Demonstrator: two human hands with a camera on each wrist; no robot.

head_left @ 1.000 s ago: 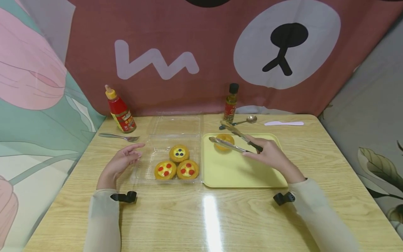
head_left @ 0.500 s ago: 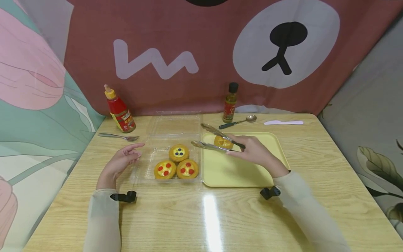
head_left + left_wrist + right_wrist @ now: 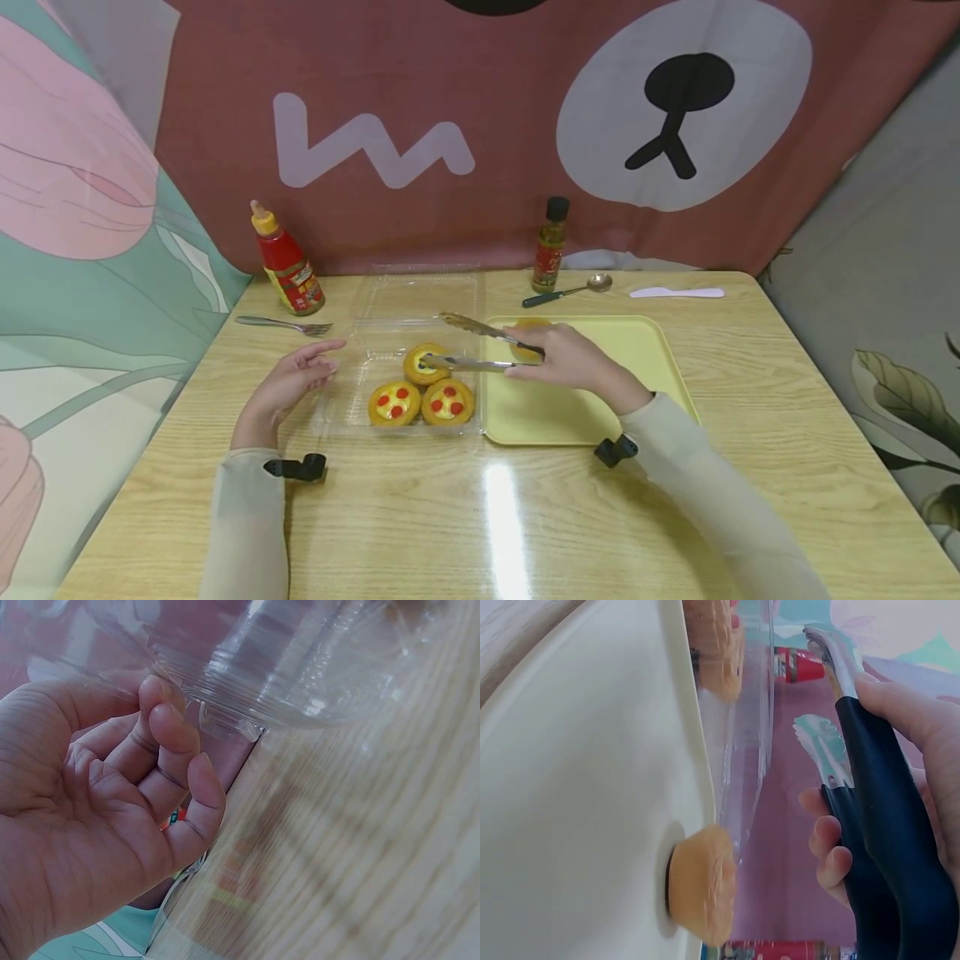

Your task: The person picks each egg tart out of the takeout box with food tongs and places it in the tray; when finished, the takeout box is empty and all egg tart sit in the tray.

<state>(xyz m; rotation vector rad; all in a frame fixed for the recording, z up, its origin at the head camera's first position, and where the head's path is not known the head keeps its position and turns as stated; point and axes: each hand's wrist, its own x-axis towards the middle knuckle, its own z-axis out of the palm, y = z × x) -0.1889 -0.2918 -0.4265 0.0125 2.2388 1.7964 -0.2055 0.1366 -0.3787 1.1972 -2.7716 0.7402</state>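
Observation:
My right hand [image 3: 562, 354] grips the metal tongs [image 3: 468, 364] by their dark handles, and the tongs' arms are spread apart. One tip overlaps the blue-dotted egg tart [image 3: 425, 372] in the clear plastic container [image 3: 348, 421]; contact cannot be told. Two red-dotted tarts, left [image 3: 393, 405] and right [image 3: 447, 403], lie in front of it. Another tart [image 3: 705, 885] stands on the yellow tray [image 3: 570, 421], partly hidden by my right hand in the head view. Loosely bent fingers of my left hand [image 3: 288, 383] are beside the container's left rim; whether they touch is unclear.
A red sauce bottle [image 3: 291, 271] and a fork [image 3: 285, 325] are at the back left. Behind the tray stand a small black-capped bottle [image 3: 550, 250], a spoon [image 3: 570, 290] and a pale knife [image 3: 675, 292]. The container's lid [image 3: 420, 296] lies open backward.
My right hand has carried the spread tongs leftward, from around the tart on the tray to above the container. My left hand has stayed in place.

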